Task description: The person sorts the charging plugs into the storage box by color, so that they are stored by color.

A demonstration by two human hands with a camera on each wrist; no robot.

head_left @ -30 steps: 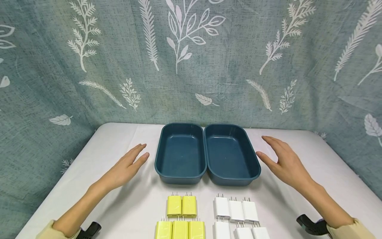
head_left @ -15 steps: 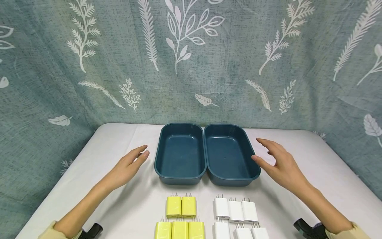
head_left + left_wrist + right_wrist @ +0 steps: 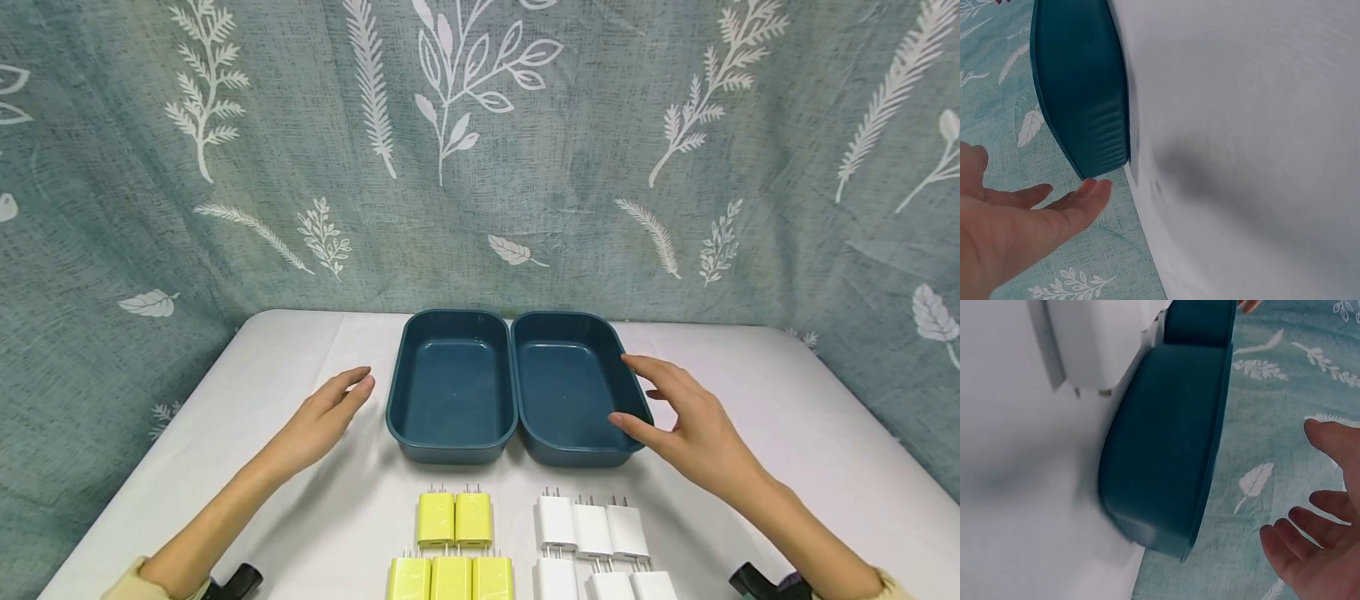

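so — right hand (image 3: 697, 427) near tray (image 3: 572, 396)

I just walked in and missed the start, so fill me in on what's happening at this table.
A person's left hand hovers beside the left blue tray, while the right hand hovers at the outer side of the right blue tray. Neither holds anything. Yellow plug adapters and white plug adapters lie in separate groups on the white table, nearer the person than the trays.
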